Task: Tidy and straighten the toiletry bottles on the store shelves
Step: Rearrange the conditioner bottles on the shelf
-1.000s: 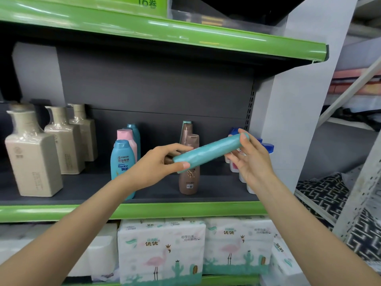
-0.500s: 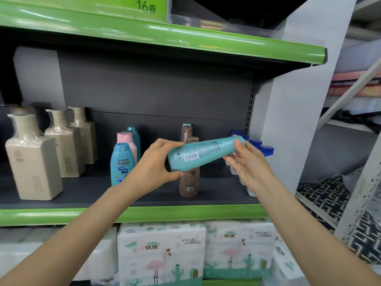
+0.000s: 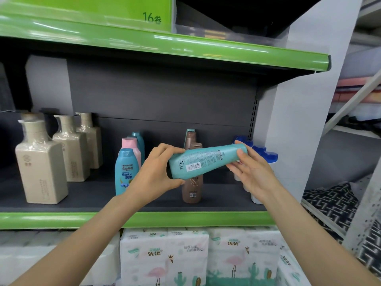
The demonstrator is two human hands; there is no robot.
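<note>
- Shelf (image 3: 132, 200): dark deck, green front lip; tissue packs (image 3: 165, 259) stacked below.
- Three beige square bottles (image 3: 41, 168) upright at left, in a row running back.
- Brown bottle (image 3: 192, 188) upright mid-shelf, behind what I'm holding.
- Teal bottle (image 3: 206, 161): off the shelf, lying near-horizontal in front of it, barcode side toward me.
- My left hand (image 3: 152, 178) is clamped round its wide base.
- My right hand (image 3: 251, 172) pinches the narrow cap end.
</note>
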